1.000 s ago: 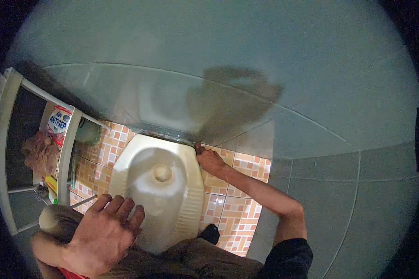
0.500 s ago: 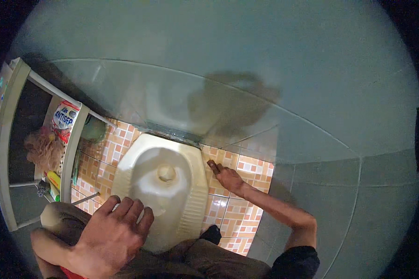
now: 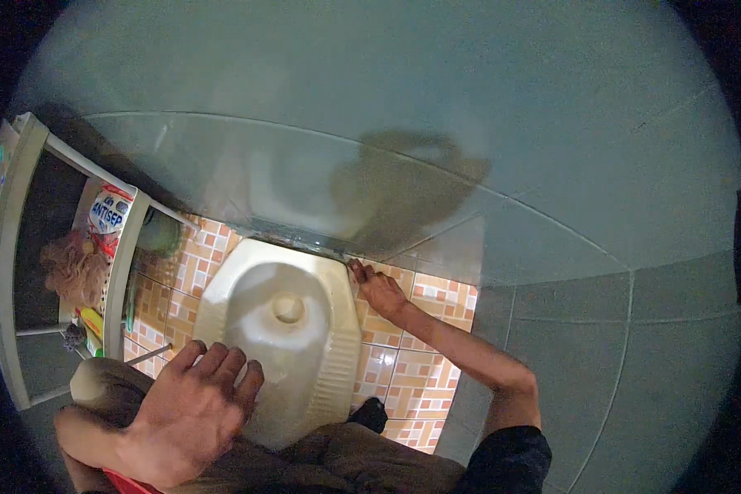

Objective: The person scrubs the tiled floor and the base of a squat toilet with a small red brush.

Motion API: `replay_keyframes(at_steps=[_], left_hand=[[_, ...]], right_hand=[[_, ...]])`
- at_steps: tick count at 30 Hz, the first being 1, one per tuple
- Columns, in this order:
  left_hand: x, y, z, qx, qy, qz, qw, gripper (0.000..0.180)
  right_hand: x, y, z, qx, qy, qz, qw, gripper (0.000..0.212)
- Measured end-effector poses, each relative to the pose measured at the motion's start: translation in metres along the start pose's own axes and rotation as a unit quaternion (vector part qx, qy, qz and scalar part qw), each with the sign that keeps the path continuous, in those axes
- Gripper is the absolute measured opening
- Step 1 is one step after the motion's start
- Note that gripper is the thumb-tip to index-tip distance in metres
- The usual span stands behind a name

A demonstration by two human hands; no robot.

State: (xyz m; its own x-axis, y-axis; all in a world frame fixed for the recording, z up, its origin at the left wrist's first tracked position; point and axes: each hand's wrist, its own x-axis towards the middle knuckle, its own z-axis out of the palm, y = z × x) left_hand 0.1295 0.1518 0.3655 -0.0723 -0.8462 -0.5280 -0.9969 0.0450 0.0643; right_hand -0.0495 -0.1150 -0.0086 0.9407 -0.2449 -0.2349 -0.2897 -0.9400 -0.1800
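A cream ceramic squat toilet [image 3: 337,354] is set in the floor in front of me. My right hand [image 3: 380,290] reaches down to its far right corner, near the wall. Its fingers are bent and pressed together; whatever they may hold is too small to make out. My left hand [image 3: 193,407] hangs in the near left, back upward, over my leg beside the toilet's near left edge. Its fingers are loosely bent and a little apart, with nothing visible in them. The palm is hidden.
A grey shelf rack [image 3: 123,272] stands at the left, holding a red-and-white packet [image 3: 109,216], a brown mesh bath puff [image 3: 70,262] and a yellow-and-green bottle [image 3: 91,325]. Grey-green walls [image 3: 552,198] close in the far side and right. Orange patterned tiles [image 3: 420,379] cover the floor.
My right hand has moved a little farther away and to the left, up to the toilet's far right corner. The left hand has barely moved.
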Motion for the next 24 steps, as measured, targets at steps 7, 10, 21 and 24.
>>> replay_keyframes(at_steps=[7, 10, 21, 24], left_hand=[[-0.005, -0.002, 0.003, 0.002, 0.005, -0.003, 1.0, 0.044], [-0.004, 0.0, 0.001, 0.001, 0.01, -0.004, 1.0, 0.043], [-0.013, 0.004, -0.004, 0.002, 0.001, -0.013, 1.0, 0.047], [-0.001, 0.001, -0.008, 0.002, 0.001, -0.001, 1.0, 0.047]], right_hand=[[-0.053, 0.002, 0.009, 0.0, -0.036, -0.027, 0.999, 0.068], [-0.061, -0.004, 0.021, 0.01, -0.01, -0.057, 0.998, 0.065], [-0.021, -0.025, 0.0, 0.013, -0.078, -0.022, 0.997, 0.063], [-0.064, -0.018, 0.007, 0.005, -0.032, -0.064, 0.997, 0.065]])
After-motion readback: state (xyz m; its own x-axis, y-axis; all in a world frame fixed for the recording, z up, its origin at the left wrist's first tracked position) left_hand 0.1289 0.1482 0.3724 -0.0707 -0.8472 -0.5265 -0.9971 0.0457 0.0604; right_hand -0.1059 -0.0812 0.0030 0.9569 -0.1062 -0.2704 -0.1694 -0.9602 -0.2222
